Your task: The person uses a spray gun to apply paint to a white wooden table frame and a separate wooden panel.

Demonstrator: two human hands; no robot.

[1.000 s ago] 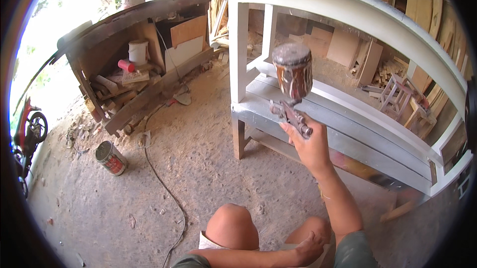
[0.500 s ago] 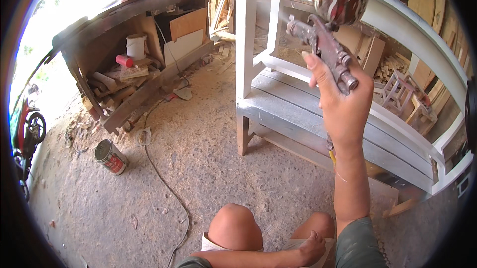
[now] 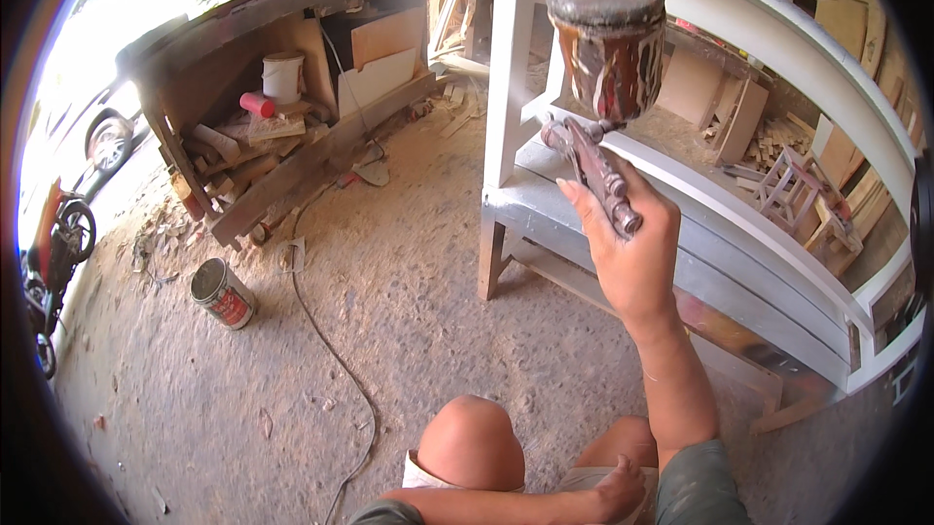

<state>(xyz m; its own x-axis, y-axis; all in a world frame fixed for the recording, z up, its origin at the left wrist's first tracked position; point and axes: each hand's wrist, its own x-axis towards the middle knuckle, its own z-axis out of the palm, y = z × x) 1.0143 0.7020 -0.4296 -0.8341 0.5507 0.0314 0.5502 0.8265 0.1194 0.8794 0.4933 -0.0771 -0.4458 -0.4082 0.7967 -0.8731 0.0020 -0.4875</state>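
My right hand (image 3: 637, 253) is closed around the handle of a spray gun (image 3: 595, 167), raised in front of a bench. On top of the gun sits a round, paint-streaked cup (image 3: 615, 63) with a dark lid. The wooden bench (image 3: 545, 180) has a white frame and back rails, with greyish-white seat slats; its lower legs show bare wood. Faint mist hangs by the nozzle, near the bench's left upright. Across my lap lies my left forearm, and my left hand (image 3: 620, 491) rests by my right knee, fingers loosely extended and partly hidden, with nothing visible in it.
An open paint can (image 3: 224, 293) stands on the dusty floor at left. A cable (image 3: 336, 360) runs along the ground. Behind is an old wooden cabinet (image 3: 282, 175) with scraps and a white bucket (image 3: 282, 77). A motorcycle (image 3: 60, 248) stands far left; a small stool frame (image 3: 788, 184) is beyond the bench.
My right hand has moved left and slightly down with the spray gun, bringing its whole cup into view. The view has shifted slightly; my left hand stays by the knee.
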